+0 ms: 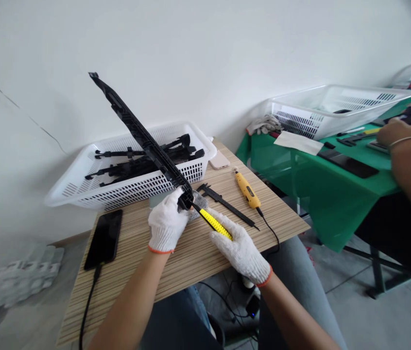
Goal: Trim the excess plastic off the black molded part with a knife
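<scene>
In a white knit glove with an orange cuff, my left hand (pixel 168 221) is closed round the lower end of a long black plastic strip (pixel 143 136). The strip slants up to the left, passing over a white basket. My right hand (pixel 242 245), gloved the same way, grips a yellow-and-black utility knife (pixel 215 223). The knife's front end meets the strip's lower end, close to my left fingers; whether the blade cuts into it I cannot make out. Beneath lies a grey cloth-like piece (pixel 198 204), partly hidden by the strip and my left hand.
The white basket (pixel 81 194) holds several black plastic parts (pixel 128 167). On the wooden table (pixel 187 262) lie a black caliper (pixel 229 206), a yellow rotary tool (pixel 247 189) with a cord, and phones (pixel 104 238). To the right, a co-worker's hands (pixel 398 130) are over a green-covered table (pixel 336 204).
</scene>
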The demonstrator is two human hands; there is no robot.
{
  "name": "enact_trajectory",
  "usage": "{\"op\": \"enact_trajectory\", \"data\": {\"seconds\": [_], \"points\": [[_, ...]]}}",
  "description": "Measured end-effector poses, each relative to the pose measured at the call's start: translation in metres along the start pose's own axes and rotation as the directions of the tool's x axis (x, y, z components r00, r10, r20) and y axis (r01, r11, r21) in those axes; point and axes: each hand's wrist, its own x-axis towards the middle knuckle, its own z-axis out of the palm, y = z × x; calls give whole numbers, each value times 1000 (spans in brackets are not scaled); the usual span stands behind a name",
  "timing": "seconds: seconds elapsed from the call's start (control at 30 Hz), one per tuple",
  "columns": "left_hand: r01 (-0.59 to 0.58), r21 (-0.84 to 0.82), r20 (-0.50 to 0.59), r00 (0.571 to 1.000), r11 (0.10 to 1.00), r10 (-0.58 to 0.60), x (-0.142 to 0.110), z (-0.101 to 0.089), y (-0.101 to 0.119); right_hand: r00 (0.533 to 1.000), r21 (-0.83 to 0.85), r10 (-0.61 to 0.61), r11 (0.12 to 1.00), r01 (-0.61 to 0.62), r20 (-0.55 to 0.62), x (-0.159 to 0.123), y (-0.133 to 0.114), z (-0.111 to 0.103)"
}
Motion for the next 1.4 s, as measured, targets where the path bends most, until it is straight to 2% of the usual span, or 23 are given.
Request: {"op": "enact_trajectory", "data": {"seconds": [0.3, 0.8, 1.03, 1.27, 1.4], "points": [[26, -17, 26, 999, 1000, -25, 1, -5, 5, 999, -15, 10, 1000, -11, -47, -1, 7, 2], [-5, -4, 2, 1000, 1000, 5, 0, -1, 0, 1000, -1, 18, 1000, -18, -8, 0, 1, 2], [-13, -2, -3, 1000, 1000, 13, 1, -2, 0, 999, -57, 23, 998, -26, -44, -3, 4, 6], [12, 19, -11, 1000, 1000, -12, 1, -4, 1, 994, -217, 43, 974, -63, -96, -8, 9, 14], [1, 35, -35, 999, 999, 0, 1, -4, 2, 991, -234, 39, 970, -68, -127, -8, 8, 16]]}}
